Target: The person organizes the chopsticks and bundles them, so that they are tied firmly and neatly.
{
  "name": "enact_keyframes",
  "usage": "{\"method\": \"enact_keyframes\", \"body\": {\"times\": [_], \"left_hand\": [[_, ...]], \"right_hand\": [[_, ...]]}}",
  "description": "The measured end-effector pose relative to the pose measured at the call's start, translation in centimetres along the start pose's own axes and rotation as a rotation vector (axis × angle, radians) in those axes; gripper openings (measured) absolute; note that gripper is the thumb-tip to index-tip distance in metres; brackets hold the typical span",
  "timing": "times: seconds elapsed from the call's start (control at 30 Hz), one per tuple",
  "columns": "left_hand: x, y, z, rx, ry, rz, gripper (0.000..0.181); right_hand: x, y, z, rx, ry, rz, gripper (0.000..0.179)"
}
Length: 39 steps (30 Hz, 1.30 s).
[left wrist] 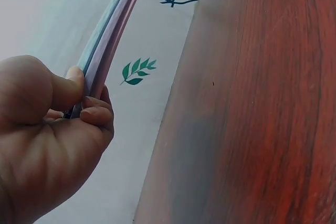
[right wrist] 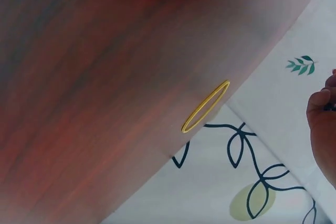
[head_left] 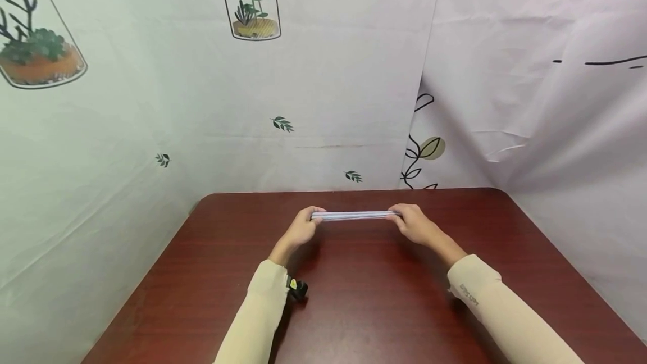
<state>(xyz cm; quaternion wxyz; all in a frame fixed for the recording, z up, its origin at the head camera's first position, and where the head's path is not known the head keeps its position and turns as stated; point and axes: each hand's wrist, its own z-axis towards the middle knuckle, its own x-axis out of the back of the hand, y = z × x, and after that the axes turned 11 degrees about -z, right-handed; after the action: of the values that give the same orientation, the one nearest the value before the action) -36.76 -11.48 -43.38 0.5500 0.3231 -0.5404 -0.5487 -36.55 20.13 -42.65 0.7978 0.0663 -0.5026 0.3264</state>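
Note:
Between both hands, above the far part of the table, a thin layered bundle (head_left: 354, 215) is held level, its edge toward the head camera. Pale blue, lilac and pink layers of the bundle (left wrist: 113, 32) show in the left wrist view; its exact kind I cannot tell. The left hand (head_left: 302, 226) grips one end, thumb (left wrist: 76, 81) on one side and curled fingers on the other. At the opposite end the right hand (head_left: 413, 223) pinches the bundle. In the right wrist view only part of the right hand (right wrist: 324, 129) appears, at the right border.
A thin yellow loop (right wrist: 206, 107) lies on the dark red wooden table (head_left: 354, 308) near its far edge. White wall cloth (head_left: 328, 83) with plant prints stands behind the table. A small black device (head_left: 298, 289) is on the left wrist.

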Motion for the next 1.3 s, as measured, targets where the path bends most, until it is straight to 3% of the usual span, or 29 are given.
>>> {"method": "enact_keyframes", "body": {"times": [0.37,0.73,0.8,0.9,1.0,1.07,1.13,1.23,1.3], "left_hand": [[0.1,0.1,0.1,0.010,-0.010,-0.061,0.025],[0.2,1.1,-0.1,-0.053,-0.049,-0.034,0.039],[0.1,1.6,-0.2,-0.086,-0.020,0.077,0.045],[-0.2,2.7,-0.6,-0.179,0.076,0.360,0.059],[-1.1,3.7,-1.0,-0.347,0.163,0.682,0.077],[-1.9,4.0,-0.9,-0.475,0.167,0.844,0.086],[-2.8,4.2,-0.7,-0.561,0.150,0.981,0.093],[-3.7,4.0,-0.5,-0.585,0.134,1.134,0.096],[-4.0,3.6,-0.4,-0.582,0.156,1.205,0.087]], "right_hand": [[0.6,-0.1,-0.1,-0.039,0.074,0.110,0.009],[1.4,-0.4,-0.1,0.033,0.215,0.084,0.005],[1.6,-0.5,0.0,0.047,0.232,0.083,0.005],[1.7,-0.8,0.2,0.070,0.241,0.086,0.004],[1.5,-0.9,0.1,0.081,0.240,0.078,0.006],[1.4,-1.0,0.0,0.076,0.244,0.080,0.008],[1.5,-1.0,-0.1,0.070,0.255,0.083,0.008],[1.6,-1.1,-0.1,0.067,0.268,0.104,0.008],[1.6,-1.2,0.0,0.074,0.273,0.112,0.009]]}}
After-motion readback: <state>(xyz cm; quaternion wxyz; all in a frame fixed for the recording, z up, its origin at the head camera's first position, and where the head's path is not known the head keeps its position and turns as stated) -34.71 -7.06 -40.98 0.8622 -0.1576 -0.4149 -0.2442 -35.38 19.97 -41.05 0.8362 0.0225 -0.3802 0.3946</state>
